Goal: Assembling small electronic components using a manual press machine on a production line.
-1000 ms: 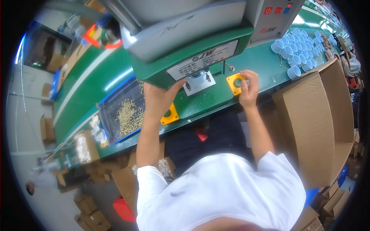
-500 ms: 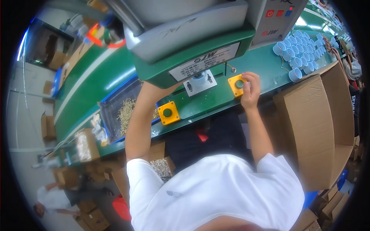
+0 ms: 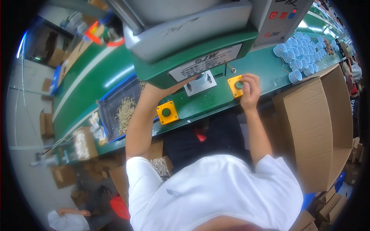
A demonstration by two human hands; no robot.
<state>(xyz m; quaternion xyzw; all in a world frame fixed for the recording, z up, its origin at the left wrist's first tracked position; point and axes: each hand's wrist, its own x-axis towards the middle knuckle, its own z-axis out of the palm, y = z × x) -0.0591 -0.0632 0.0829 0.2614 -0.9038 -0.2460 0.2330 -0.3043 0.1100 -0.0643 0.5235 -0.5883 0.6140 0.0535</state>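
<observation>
Half-open R hand (image 3: 250,91), seemingly empty, at yellow square btn box (image 3: 233,88); L hand (image 3: 176,88) grip: can't tell; pale-blue round cups (image 3: 296,64) prob. done, remainder unclear.

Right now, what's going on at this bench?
One person works at a green machine. The left hand reaches under its head, by a metal plate, mostly hidden; what it holds can't be seen. The right hand is curled at the right yellow button box; no hand is on the left box. Small gold pieces lie in a tray, left; blue cups stand right.
</observation>
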